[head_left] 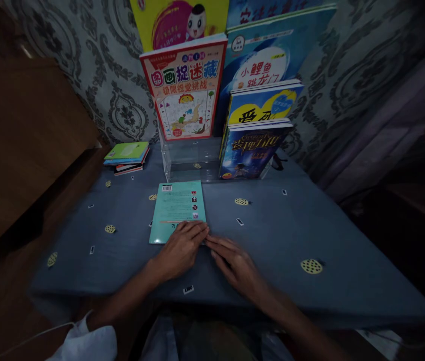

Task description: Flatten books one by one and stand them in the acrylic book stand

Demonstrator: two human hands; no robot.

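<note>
A thin teal book (177, 203) lies on the blue tablecloth in front of me, its printed side with a barcode facing up and its text upside down to me. My left hand (185, 245) rests over the book's lower right corner, fingers stretched out side by side and covering that corner. Beside it, my right hand (237, 263) has its fingers extended, with the tips at the book's right edge close to the left fingertips. Its thumb is apart from the fingers. Whether any page edge sits under the fingertips is hidden.
A clear acrylic stand (192, 160) holds upright books, among them a red-bordered picture book (188, 95) and a dark blue book (250, 150). A small stack of books (128, 155) lies at the back left. The patterned tablecloth (272, 230) covers the table; a brown wooden panel (24, 145) stands left.
</note>
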